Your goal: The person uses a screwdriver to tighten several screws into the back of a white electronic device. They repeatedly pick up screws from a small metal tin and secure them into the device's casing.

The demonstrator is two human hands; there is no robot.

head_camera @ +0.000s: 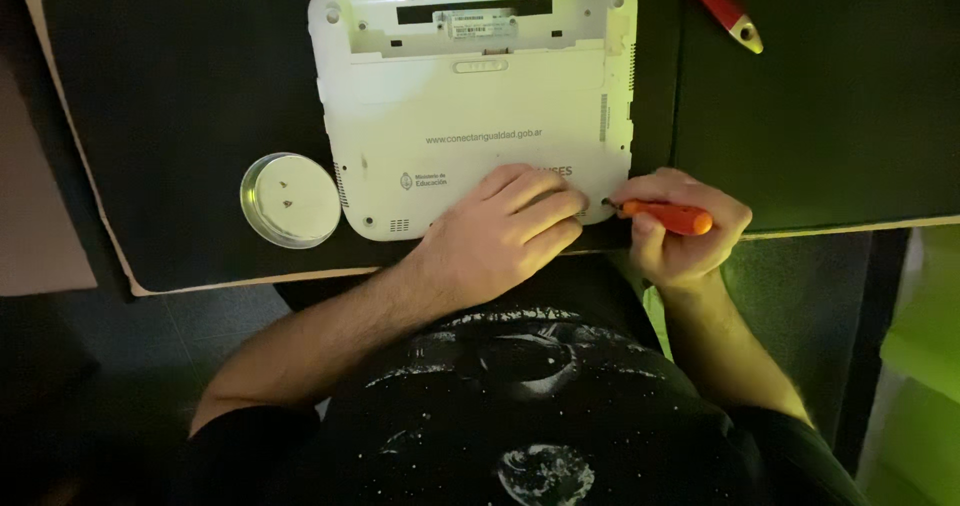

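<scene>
On the dark desk (180,116) in front of you, the white laptop (480,96) lies bottom up. Your left hand (500,231) rests flat on its near edge, fingers spread and holding nothing. Your right hand (685,231) is clamped on an orange screwdriver (672,216), tip touching the laptop's near right corner. A round tin (290,199) with two screws sits just left of the laptop. A red tool (722,6) lies well apart at far right.

Single head view, steeply downward, close over the dark table (180,116).
</scene>
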